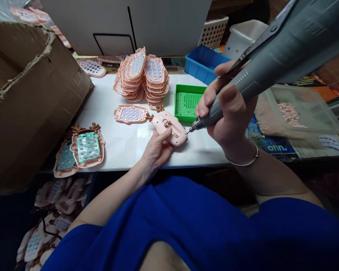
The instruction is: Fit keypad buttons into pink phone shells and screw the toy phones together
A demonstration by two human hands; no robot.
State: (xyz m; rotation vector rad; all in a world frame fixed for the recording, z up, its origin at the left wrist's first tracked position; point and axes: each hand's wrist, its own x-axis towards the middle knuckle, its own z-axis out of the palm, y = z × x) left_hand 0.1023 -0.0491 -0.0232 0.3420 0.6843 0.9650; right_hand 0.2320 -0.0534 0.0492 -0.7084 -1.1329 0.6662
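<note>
My left hand [160, 146] grips a pink plastic toy phone [169, 128] with brown antlers, its back turned up and its battery bay uncovered. In my right hand [228, 109] is a grey electric screwdriver [243, 81], slanting down to the left. Its bit tip meets the toy's lower right corner, at or very near a screw hole. To the left of the toy, a pink front shell [131, 113] with a keypad lies on the white table [124, 146]. Two shells with green circuit boards [89, 146] overlap at the table's left edge.
Stacked pink shells [142, 77] stand behind the toy. A green basket [189, 103] and a blue bin [205, 64] are at the back right. A clear tub [299, 109] of small pink parts sits right. A cardboard box [39, 94] blocks the left; finished-looking toys [59, 203] lie below it.
</note>
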